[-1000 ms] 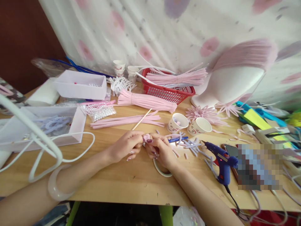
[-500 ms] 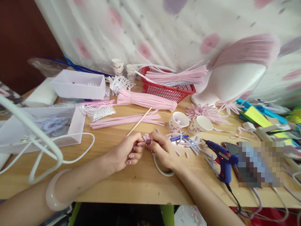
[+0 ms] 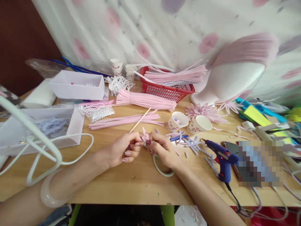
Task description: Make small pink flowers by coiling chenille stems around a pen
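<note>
Between both hands, above the middle of the table, is a small pink pipe-cleaner piece [image 3: 145,137] with a short end sticking up. My left hand [image 3: 125,148] pinches it from the left with thumb and index finger. From the other side, my right hand [image 3: 161,147] grips it between thumb and fingers, which partly hide it. A thin wooden stick [image 3: 140,120] lies just beyond the left hand. Below the right hand a roll of tape [image 3: 162,172] rests on the table. Pink pipe cleaners [image 3: 117,121] are spread behind the hands.
Right of the hands are two paper cups [image 3: 199,125], a blue pen [image 3: 178,138], cut lilac pieces [image 3: 193,144] and a blue glue gun [image 3: 221,157]. Behind stand a red basket [image 3: 164,92] and a white mannequin head [image 3: 235,78]. White boxes [image 3: 77,84] and a white cable loop are left.
The pink piece now shows more above my fingertips, with one end pointing up. My left hand has shifted slightly left, while my right hand stays almost in place.
</note>
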`<state>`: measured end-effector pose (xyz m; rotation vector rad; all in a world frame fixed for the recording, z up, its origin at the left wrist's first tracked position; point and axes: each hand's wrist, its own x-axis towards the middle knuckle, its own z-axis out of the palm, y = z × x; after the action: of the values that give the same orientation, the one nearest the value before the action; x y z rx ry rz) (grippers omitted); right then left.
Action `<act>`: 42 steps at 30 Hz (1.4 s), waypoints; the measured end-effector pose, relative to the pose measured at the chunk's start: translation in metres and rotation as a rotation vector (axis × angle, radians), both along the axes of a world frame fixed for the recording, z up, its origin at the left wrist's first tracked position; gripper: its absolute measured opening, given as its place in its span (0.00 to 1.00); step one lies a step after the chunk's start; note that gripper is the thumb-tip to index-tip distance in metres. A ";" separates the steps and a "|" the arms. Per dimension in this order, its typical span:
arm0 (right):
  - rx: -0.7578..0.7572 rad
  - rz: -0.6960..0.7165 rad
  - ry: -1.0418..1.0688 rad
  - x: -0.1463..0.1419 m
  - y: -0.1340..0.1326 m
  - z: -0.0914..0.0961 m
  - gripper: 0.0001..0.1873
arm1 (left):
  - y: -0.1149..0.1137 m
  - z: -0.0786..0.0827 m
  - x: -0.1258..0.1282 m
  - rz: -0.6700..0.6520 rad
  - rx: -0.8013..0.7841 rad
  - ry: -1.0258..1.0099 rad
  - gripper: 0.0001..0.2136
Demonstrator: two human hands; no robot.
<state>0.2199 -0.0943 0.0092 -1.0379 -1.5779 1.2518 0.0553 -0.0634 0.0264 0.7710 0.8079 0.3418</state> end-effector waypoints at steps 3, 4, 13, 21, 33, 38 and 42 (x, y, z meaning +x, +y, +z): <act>-0.314 -0.029 0.401 -0.011 0.000 -0.002 0.11 | -0.008 -0.003 -0.001 0.094 0.580 0.108 0.08; -0.379 -0.036 0.500 -0.014 0.000 -0.002 0.10 | -0.010 -0.004 -0.001 0.120 0.783 0.161 0.07; -0.314 0.079 0.361 -0.005 0.001 0.000 0.12 | -0.010 -0.012 0.000 0.020 0.706 0.041 0.10; 0.059 -0.118 -0.052 -0.007 -0.005 0.001 0.22 | -0.012 -0.011 0.001 0.049 0.681 -0.019 0.12; 0.219 -0.262 -0.124 -0.014 -0.009 -0.002 0.20 | -0.011 -0.014 0.003 0.072 0.616 -0.132 0.11; 0.053 -0.204 0.104 -0.014 -0.006 -0.006 0.21 | -0.003 -0.020 0.000 0.009 0.609 -0.249 0.14; -0.034 -0.171 0.232 -0.014 -0.005 -0.006 0.23 | -0.004 -0.018 0.002 0.053 0.739 -0.113 0.17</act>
<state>0.2055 -0.0994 0.0028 -0.9888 -1.2693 1.2364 0.0573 -0.0671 0.0081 1.4036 0.5883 0.7451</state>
